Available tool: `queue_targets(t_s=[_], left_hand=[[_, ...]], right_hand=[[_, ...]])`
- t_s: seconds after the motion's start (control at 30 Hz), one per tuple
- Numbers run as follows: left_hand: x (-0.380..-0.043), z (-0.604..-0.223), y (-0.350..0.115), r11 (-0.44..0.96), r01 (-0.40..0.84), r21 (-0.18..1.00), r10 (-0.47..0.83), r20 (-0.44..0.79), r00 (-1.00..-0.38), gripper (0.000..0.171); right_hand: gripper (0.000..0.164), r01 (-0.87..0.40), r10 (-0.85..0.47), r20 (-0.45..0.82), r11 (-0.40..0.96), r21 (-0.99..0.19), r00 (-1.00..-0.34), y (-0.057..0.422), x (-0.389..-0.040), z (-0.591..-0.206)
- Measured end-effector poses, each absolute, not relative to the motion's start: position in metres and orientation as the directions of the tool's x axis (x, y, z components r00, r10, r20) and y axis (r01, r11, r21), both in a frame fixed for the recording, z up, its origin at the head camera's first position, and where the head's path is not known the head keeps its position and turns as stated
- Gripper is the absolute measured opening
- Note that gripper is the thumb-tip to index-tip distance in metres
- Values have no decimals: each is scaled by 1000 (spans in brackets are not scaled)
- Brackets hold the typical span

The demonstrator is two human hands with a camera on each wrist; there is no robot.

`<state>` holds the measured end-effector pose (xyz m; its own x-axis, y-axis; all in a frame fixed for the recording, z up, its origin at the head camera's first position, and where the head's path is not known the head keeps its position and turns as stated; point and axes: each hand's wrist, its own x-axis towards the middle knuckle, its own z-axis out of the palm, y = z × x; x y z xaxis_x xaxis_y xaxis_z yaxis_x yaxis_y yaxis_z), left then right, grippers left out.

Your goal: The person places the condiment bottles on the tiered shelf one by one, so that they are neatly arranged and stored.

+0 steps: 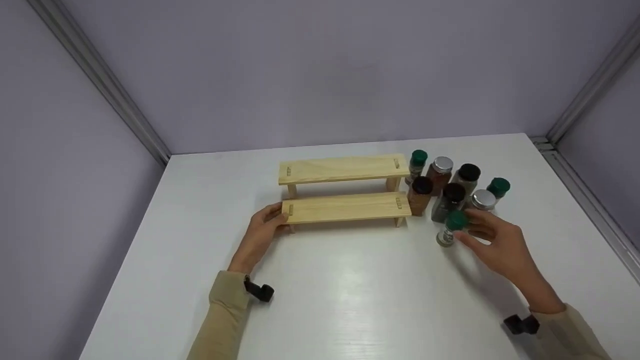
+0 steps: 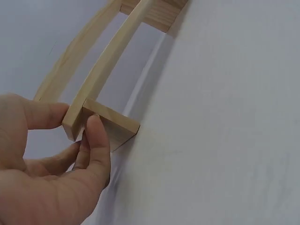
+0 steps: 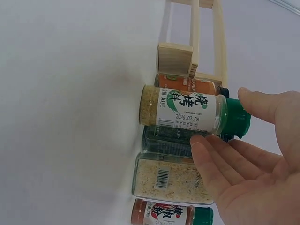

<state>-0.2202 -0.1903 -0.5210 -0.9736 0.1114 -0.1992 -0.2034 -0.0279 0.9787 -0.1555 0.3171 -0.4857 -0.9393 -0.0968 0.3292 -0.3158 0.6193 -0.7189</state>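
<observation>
A two-tier wooden rack [image 1: 345, 209] of pale planks on short legs stands on the table. My left hand [image 1: 262, 232] pinches the left end of its lower tier; in the left wrist view the fingers [image 2: 98, 140] curl by the leg under the plank. On the right, my right hand [image 1: 495, 245] holds a small spice jar [image 1: 446, 236] with a green cap, thumb and fingers on opposite sides. The right wrist view shows this jar's white label [image 3: 187, 108] and yellowish-brown contents, with the thumb against the cap [image 3: 236, 117].
Several more spice jars cluster right of the rack, among them a black-capped jar [image 1: 420, 196], a silver-capped jar [image 1: 440, 176] and a green-capped jar [image 1: 417, 162]. A pale wall [image 1: 320, 75] rises behind the white table [image 1: 325, 300]. Metal rails [image 1: 600, 195] run along the sides.
</observation>
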Motion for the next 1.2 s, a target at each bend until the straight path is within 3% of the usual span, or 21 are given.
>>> queue_targets(t_s=[0.3,0.7,1.2], left_hand=[[-224,-536,-198,-276,-264,924,212,-209,-955,54],[-223,-545,-207,-338,-266,903,274,-176,-945,56],[-224,-548,-212,-367,-243,898,243,-160,-957,55]], right_hand=[[45,-291,-82,307,611,-736,-948,317,-154,-487],[40,-321,-90,343,624,-712,-935,313,-157,-477],[39,-423,-113,441,561,-712,-891,292,-164,-431]])
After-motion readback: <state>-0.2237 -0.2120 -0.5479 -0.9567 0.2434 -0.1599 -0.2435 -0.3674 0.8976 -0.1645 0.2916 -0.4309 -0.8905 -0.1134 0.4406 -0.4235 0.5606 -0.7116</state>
